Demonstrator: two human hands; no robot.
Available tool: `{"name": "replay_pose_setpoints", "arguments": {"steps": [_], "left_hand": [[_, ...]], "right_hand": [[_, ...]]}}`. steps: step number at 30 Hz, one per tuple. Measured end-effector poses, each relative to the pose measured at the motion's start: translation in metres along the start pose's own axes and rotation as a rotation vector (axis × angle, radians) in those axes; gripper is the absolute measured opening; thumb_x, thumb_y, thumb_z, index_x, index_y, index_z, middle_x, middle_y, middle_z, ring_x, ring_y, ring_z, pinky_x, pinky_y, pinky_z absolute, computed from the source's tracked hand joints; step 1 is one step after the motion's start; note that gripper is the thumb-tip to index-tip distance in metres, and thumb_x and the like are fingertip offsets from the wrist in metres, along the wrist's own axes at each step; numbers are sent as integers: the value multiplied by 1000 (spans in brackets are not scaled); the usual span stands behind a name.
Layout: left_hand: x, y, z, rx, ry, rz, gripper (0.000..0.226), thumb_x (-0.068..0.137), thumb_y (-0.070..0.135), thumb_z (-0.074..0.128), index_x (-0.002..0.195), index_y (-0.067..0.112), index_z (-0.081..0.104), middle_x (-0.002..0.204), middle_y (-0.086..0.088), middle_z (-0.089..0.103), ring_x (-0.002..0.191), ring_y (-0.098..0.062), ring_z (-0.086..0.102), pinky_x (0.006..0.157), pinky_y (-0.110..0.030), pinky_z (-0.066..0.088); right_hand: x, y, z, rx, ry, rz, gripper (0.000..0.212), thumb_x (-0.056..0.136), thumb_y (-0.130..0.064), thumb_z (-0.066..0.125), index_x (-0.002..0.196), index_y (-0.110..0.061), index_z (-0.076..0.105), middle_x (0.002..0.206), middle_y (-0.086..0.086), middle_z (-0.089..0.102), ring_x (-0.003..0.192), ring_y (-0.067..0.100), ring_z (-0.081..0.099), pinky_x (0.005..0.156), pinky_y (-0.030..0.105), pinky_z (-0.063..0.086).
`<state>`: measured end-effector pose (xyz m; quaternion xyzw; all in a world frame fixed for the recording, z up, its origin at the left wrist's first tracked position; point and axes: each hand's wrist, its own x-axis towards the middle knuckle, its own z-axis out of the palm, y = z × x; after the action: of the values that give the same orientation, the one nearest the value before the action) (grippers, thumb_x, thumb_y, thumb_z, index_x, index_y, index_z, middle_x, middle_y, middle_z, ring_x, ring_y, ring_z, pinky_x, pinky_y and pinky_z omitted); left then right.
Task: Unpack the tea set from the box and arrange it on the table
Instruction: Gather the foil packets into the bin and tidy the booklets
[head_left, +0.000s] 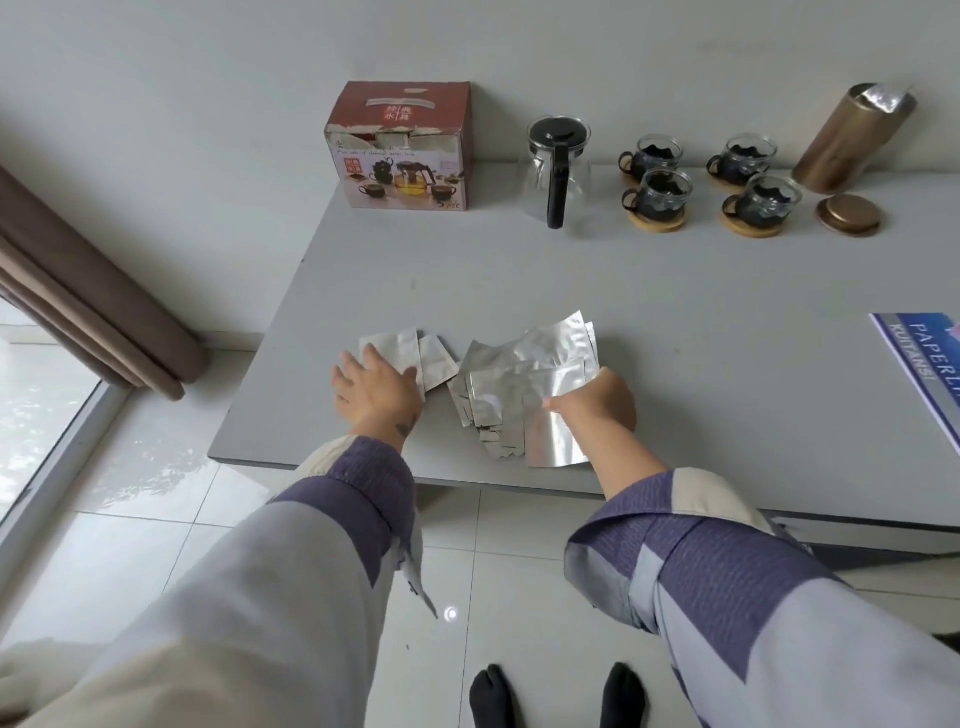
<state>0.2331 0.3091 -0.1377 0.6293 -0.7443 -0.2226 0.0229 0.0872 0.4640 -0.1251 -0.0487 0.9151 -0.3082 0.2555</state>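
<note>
The red tea-set box stands at the back left of the grey table. To its right are a glass teapot with a black lid and handle, and several glass cups on wooden coasters. Near the front edge lies a pile of silver foil pouches. My left hand lies flat, fingers spread, on two smaller pouches. My right hand pinches one foil pouch at the pile's right side.
A gold canister leans against the wall at the back right, foil showing at its open top, its gold lid flat beside it. A blue booklet lies at the table's right edge. A brown curtain hangs at the left.
</note>
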Motion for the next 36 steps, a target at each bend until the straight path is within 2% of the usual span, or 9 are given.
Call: {"name": "replay_pose_setpoints", "arguments": {"steps": [5, 9, 12, 14, 18, 23, 27, 33, 36], "left_hand": [[2, -5, 6, 134, -21, 60, 78, 86, 54, 56, 141, 7, 27, 140, -15, 35, 129, -35, 32, 103, -45, 34], [-16, 10, 14, 111, -54, 103, 71, 91, 59, 41, 138, 5, 33, 138, -17, 38, 127, -35, 34, 101, -44, 35], [-23, 21, 21, -134, -133, 43, 69, 95, 58, 26, 134, 3, 41, 134, -18, 47, 123, -35, 44, 100, -44, 39], [-25, 26, 22, -378, -208, 0, 71, 90, 62, 37, 130, 4, 45, 124, -16, 57, 110, -33, 58, 94, -44, 48], [-38, 29, 23, -696, -338, -89, 64, 79, 33, 74, 128, 9, 41, 102, -6, 62, 83, -21, 67, 76, -40, 59], [-60, 43, 36, -709, -420, -92, 39, 82, 11, 69, 116, 4, 50, 98, -11, 63, 67, -31, 67, 50, -30, 58], [-71, 52, 47, -700, -411, -78, 27, 84, 6, 62, 109, 8, 51, 101, -15, 63, 55, -25, 59, 35, -23, 49], [-78, 58, 46, -516, -337, 46, 46, 83, 52, 52, 99, 9, 56, 93, -3, 66, 73, -25, 68, 64, -31, 54], [-71, 53, 43, -346, -231, 85, 40, 96, 44, 38, 109, 11, 55, 101, -4, 60, 95, -26, 59, 79, -31, 45]], "right_hand": [[-5, -1, 8, -41, 79, -30, 43, 78, -19, 73, 115, -11, 52, 119, 10, 62, 109, 32, 61, 83, 34, 49], [-10, -1, 11, 39, 19, -11, 53, 73, -19, 78, 117, -7, 51, 120, 11, 61, 109, 32, 60, 85, 35, 49], [-11, 3, 11, 171, -37, 46, 58, 71, -21, 82, 118, -7, 52, 117, 9, 62, 108, 31, 62, 85, 36, 52], [-14, 5, 10, 305, -76, 107, 54, 67, -19, 84, 111, -8, 54, 113, 9, 65, 101, 28, 65, 77, 34, 53], [-16, 9, 4, 465, -136, 162, 63, 64, -11, 84, 119, -6, 55, 115, 10, 66, 98, 25, 65, 77, 32, 51], [-21, 20, -5, 637, -148, 202, 81, 73, -4, 77, 142, -12, 34, 134, 6, 52, 114, 25, 56, 93, 36, 47], [-25, 31, -7, 774, -127, 254, 75, 73, -6, 78, 138, -16, 40, 131, 5, 56, 112, 26, 59, 90, 38, 46], [-20, 41, -9, 710, -44, 237, 53, 70, -2, 76, 118, -13, 56, 111, 8, 66, 93, 27, 64, 84, 35, 54], [-18, 42, -18, 639, -52, 178, 52, 77, -3, 72, 124, -13, 53, 115, 6, 63, 91, 22, 56, 80, 27, 44]]}}
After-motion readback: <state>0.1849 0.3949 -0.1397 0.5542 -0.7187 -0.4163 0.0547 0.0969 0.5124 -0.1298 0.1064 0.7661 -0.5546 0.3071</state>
